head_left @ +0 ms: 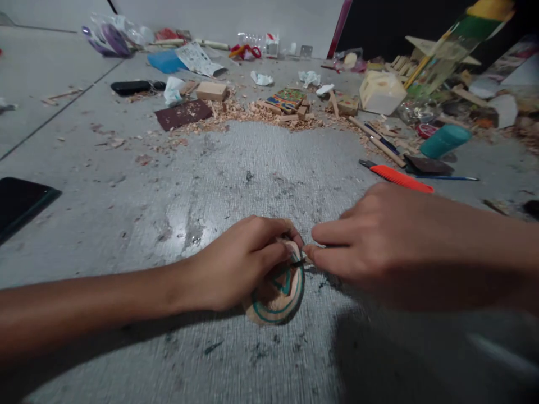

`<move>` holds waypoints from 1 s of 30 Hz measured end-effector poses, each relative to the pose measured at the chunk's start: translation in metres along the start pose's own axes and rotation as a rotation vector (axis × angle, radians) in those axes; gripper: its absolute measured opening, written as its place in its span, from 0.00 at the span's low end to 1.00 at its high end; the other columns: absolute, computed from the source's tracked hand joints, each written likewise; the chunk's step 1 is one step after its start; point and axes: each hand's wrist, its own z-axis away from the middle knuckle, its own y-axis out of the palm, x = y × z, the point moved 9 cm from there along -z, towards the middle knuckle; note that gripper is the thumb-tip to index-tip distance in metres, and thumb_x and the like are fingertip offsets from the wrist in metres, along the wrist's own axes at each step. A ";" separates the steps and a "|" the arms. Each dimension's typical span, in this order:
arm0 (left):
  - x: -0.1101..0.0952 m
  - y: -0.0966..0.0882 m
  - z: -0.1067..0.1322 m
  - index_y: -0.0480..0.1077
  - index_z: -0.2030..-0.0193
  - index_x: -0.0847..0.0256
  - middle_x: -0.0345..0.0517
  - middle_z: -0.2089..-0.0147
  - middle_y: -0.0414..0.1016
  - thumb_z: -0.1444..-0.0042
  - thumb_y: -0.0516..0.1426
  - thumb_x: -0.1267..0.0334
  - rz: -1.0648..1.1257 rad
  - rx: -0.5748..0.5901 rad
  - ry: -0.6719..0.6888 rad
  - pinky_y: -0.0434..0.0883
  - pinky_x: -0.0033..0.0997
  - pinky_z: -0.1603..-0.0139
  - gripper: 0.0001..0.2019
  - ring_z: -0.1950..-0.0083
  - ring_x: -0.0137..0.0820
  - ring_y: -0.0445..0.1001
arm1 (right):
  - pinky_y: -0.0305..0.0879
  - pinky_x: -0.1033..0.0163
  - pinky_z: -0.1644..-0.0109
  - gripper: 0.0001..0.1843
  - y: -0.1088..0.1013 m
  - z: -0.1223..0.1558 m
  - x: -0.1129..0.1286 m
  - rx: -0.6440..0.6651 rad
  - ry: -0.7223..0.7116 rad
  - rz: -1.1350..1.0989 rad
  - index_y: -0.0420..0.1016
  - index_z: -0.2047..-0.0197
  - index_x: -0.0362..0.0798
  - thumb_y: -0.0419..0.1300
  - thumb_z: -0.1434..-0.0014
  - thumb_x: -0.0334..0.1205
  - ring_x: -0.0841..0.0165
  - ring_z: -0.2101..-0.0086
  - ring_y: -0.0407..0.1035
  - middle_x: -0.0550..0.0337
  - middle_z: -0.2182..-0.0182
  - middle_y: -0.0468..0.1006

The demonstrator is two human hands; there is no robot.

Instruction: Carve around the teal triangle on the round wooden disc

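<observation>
A round wooden disc (273,318) with a teal ring and a teal triangle painted on it lies on the grey surface. My left hand (248,258) is closed over the disc's upper part, its thumb and fingers gripping the edge and covering much of that side. From the right, my right hand (370,247) reaches in with thumb and fingertips pinched together at the disc's upper right edge. A small dark-tipped piece (298,262) shows by those fingertips, over the disc; its kind is unclear. The right hand is slightly blurred.
An orange cutter knife (400,177) lies beyond my right hand, near a teal cup (445,140) on its side. Wood shavings (248,115), a brown sandpaper sheet (184,114) and a wooden block (211,91) are farther back. A dark flat device (25,205) is at left.
</observation>
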 end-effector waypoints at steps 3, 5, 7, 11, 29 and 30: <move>0.004 0.000 -0.001 0.70 0.64 0.62 0.35 0.75 0.62 0.36 0.55 0.57 -0.001 0.021 -0.029 0.66 0.22 0.79 0.10 0.77 0.25 0.65 | 0.42 0.58 0.72 0.08 0.001 0.001 -0.017 -0.037 -0.009 -0.151 0.74 0.66 0.48 0.57 0.38 0.29 0.73 0.78 0.55 0.65 0.74 0.72; 0.004 0.000 -0.002 0.72 0.62 0.62 0.36 0.75 0.64 0.35 0.55 0.57 -0.020 0.045 -0.026 0.66 0.21 0.78 0.11 0.76 0.25 0.65 | 0.44 0.59 0.71 0.09 0.007 0.006 -0.022 -0.097 -0.010 -0.266 0.76 0.66 0.47 0.56 0.34 0.31 0.74 0.77 0.58 0.66 0.73 0.72; 0.002 0.000 -0.003 0.74 0.59 0.63 0.38 0.73 0.66 0.35 0.54 0.58 -0.062 0.070 -0.018 0.66 0.21 0.76 0.11 0.74 0.25 0.65 | 0.46 0.61 0.71 0.09 0.017 0.013 -0.026 -0.166 0.012 -0.368 0.78 0.61 0.47 0.57 0.33 0.32 0.74 0.75 0.61 0.66 0.73 0.73; -0.004 0.001 -0.004 0.76 0.56 0.64 0.40 0.71 0.70 0.35 0.54 0.62 -0.124 0.115 0.015 0.66 0.21 0.73 0.11 0.71 0.26 0.66 | 0.53 0.64 0.68 0.10 0.028 0.029 -0.029 -0.304 0.071 -0.510 0.79 0.51 0.49 0.58 0.31 0.33 0.75 0.71 0.68 0.64 0.68 0.78; -0.002 0.001 -0.004 0.72 0.62 0.61 0.38 0.73 0.67 0.39 0.55 0.62 0.000 0.089 0.005 0.64 0.23 0.74 0.07 0.73 0.27 0.66 | 0.35 0.57 0.74 0.10 -0.003 0.023 0.012 -0.156 0.247 0.077 0.71 0.66 0.49 0.54 0.41 0.25 0.71 0.81 0.54 0.66 0.77 0.69; -0.003 0.001 -0.004 0.72 0.63 0.61 0.39 0.72 0.67 0.39 0.54 0.62 -0.017 0.088 0.024 0.65 0.23 0.73 0.07 0.72 0.27 0.67 | 0.34 0.57 0.74 0.10 -0.007 0.020 0.017 -0.139 0.245 0.108 0.70 0.67 0.49 0.54 0.44 0.24 0.70 0.82 0.54 0.65 0.78 0.69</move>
